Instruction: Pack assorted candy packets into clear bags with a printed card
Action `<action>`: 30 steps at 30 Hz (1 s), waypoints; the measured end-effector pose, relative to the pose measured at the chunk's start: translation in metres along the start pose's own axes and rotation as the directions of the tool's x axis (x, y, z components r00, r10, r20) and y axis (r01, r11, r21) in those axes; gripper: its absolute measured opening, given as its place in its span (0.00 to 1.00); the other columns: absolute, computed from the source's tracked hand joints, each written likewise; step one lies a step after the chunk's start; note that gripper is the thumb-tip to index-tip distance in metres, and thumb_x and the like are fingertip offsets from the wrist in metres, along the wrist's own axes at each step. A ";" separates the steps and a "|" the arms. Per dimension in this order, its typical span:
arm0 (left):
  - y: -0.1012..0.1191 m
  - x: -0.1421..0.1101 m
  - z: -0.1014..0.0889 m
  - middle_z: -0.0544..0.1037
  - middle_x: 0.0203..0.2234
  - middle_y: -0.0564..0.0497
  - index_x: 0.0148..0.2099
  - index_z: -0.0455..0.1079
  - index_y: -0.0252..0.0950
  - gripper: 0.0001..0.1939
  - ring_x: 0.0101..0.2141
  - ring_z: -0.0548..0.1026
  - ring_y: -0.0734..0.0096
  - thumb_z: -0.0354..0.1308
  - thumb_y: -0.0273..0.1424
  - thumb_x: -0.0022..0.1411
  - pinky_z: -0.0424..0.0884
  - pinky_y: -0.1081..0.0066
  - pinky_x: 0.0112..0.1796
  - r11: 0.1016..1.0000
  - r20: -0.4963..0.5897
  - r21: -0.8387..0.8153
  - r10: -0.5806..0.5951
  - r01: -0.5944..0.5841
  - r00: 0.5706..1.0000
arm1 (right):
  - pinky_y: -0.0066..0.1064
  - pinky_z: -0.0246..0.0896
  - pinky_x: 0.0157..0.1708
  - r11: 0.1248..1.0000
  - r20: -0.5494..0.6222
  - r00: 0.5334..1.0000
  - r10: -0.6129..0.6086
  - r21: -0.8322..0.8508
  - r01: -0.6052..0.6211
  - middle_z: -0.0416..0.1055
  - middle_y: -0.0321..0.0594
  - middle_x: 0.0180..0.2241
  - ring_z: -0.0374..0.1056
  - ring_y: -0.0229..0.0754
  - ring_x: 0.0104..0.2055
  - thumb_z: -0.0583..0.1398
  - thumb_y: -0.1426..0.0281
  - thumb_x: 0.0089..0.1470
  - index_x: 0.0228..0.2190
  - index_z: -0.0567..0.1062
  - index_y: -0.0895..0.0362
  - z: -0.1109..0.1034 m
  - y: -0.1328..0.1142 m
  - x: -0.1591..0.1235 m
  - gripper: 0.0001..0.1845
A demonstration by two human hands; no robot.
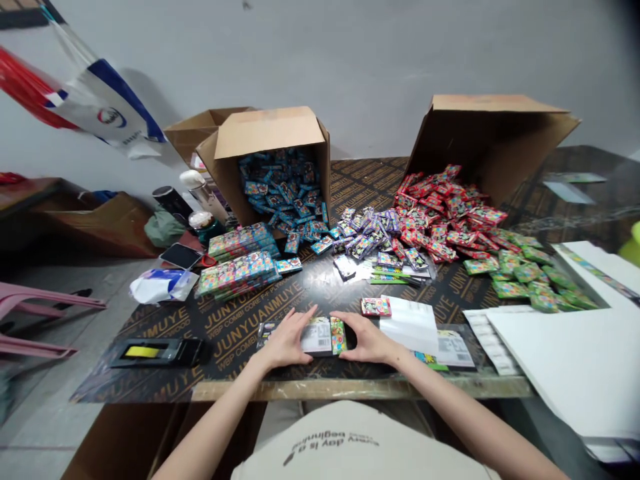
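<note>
My left hand [290,339] lies across a flat printed card [317,335] with a white barcode panel, its thumb at the near edge and its fingers at the far edge. My right hand [369,339] curves round a small green packet [338,335] at the card's right end, finger on the far side and thumb on the near side. What lies under the left palm is hidden. Just behind my right hand are a red packet [376,307] and a white sheet [409,323]. More printed cards [454,348] lie to the right, partly under that sheet.
Loose blue packets [285,190] spill from one carton [270,133], red packets [450,213] from another [500,110]. Purple packets [367,233] and green packets [535,277] lie heaped. Stacked packs [237,273], a phone [179,256] and a tape dispenser [155,352] are left; white board [575,353] right.
</note>
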State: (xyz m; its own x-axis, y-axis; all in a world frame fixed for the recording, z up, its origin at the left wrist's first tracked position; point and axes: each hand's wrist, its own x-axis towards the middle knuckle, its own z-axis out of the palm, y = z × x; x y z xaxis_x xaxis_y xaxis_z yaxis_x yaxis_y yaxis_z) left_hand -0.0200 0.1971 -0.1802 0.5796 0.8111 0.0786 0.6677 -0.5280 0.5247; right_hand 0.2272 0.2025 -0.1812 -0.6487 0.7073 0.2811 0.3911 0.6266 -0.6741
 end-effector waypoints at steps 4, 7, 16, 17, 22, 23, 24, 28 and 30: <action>0.010 0.008 -0.003 0.66 0.47 0.45 0.63 0.48 0.40 0.52 0.48 0.64 0.56 0.66 0.31 0.35 0.55 0.56 0.52 0.991 -0.117 -0.127 -0.065 0.049 0.991 | 0.43 0.50 0.55 0.973 -0.082 0.994 0.076 0.222 -0.056 0.60 0.45 0.55 0.56 0.50 0.56 0.69 0.65 0.31 0.55 0.59 0.52 -0.007 -0.004 0.010 0.47; 0.019 0.026 -0.005 0.68 0.42 0.48 0.57 0.60 0.40 0.42 0.44 0.66 0.60 0.67 0.32 0.36 0.61 0.61 0.48 0.874 -0.354 -0.469 -0.316 0.126 0.880 | 0.43 0.59 0.49 0.791 -0.366 0.820 0.441 0.590 -0.162 0.65 0.43 0.51 0.63 0.47 0.51 0.67 0.63 0.35 0.54 0.57 0.49 -0.008 -0.008 0.027 0.44; 0.070 0.077 0.032 0.75 0.28 0.51 0.34 0.70 0.33 0.19 0.29 0.72 0.73 0.63 0.42 0.44 0.67 0.73 0.34 0.101 -0.204 -0.977 -0.711 -0.190 0.673 | 0.30 0.62 0.23 0.353 -0.295 0.478 0.827 0.935 -0.034 0.72 0.32 0.20 0.69 0.41 0.24 0.63 0.69 0.35 0.33 0.66 0.54 -0.021 -0.023 0.073 0.19; 0.073 0.078 0.034 0.75 0.26 0.52 0.32 0.69 0.33 0.19 0.27 0.72 0.73 0.62 0.44 0.45 0.67 0.73 0.32 0.065 -0.183 -0.978 -0.721 -0.198 0.668 | 0.29 0.61 0.21 0.349 -0.285 0.481 0.829 0.936 -0.046 0.72 0.32 0.19 0.69 0.42 0.23 0.62 0.71 0.34 0.33 0.66 0.54 -0.023 -0.024 0.071 0.19; 0.072 0.083 0.028 0.73 0.20 0.54 0.27 0.67 0.32 0.14 0.21 0.71 0.76 0.61 0.39 0.45 0.67 0.74 0.28 -0.055 -0.081 -0.983 -0.727 -0.175 0.682 | 0.35 0.65 0.28 0.284 -0.230 0.546 0.806 0.959 -0.016 0.75 0.35 0.25 0.72 0.44 0.28 0.59 0.69 0.38 0.37 0.63 0.53 -0.028 -0.028 0.056 0.20; 0.070 0.085 0.025 0.73 0.19 0.54 0.26 0.67 0.32 0.13 0.21 0.70 0.76 0.60 0.38 0.45 0.67 0.74 0.27 -0.064 -0.063 -0.986 -0.717 -0.155 0.694 | 0.37 0.65 0.29 0.246 -0.200 0.568 0.799 0.969 -0.006 0.76 0.36 0.27 0.72 0.45 0.30 0.58 0.68 0.38 0.37 0.63 0.53 -0.029 -0.027 0.054 0.20; 0.069 0.086 0.022 0.73 0.19 0.53 0.27 0.67 0.32 0.11 0.20 0.70 0.76 0.60 0.36 0.45 0.67 0.74 0.27 -0.066 -0.047 -0.989 -0.701 -0.131 0.711 | 0.39 0.66 0.31 0.211 -0.163 0.589 0.791 0.977 -0.012 0.76 0.37 0.29 0.72 0.46 0.31 0.58 0.69 0.38 0.37 0.63 0.53 -0.031 -0.027 0.052 0.19; 0.068 0.088 0.006 0.75 0.23 0.51 0.32 0.70 0.33 0.11 0.24 0.72 0.72 0.59 0.31 0.43 0.66 0.74 0.26 0.017 -0.056 -0.998 -0.622 -0.057 0.781 | 0.39 0.65 0.31 0.271 -0.101 0.658 0.746 0.949 -0.162 0.76 0.40 0.30 0.72 0.46 0.30 0.59 0.73 0.34 0.29 0.69 0.56 -0.040 -0.021 0.045 0.13; 0.069 0.087 -0.002 0.75 0.23 0.52 0.30 0.71 0.33 0.08 0.24 0.71 0.74 0.60 0.31 0.44 0.64 0.77 0.24 0.109 -0.102 -0.993 -0.592 -0.045 0.799 | 0.36 0.65 0.30 0.350 -0.135 0.677 0.723 0.917 -0.191 0.76 0.40 0.29 0.71 0.43 0.28 0.62 0.72 0.34 0.25 0.71 0.57 -0.044 -0.019 0.040 0.09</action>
State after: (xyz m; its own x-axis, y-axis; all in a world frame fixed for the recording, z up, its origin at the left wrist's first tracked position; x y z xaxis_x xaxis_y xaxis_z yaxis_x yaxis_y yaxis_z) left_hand 0.0756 0.2320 -0.1353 0.0206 0.9866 -0.1617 -0.4171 0.1555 0.8955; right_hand 0.2227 0.2335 -0.1270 -0.0685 0.9763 -0.2054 -0.3377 -0.2165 -0.9160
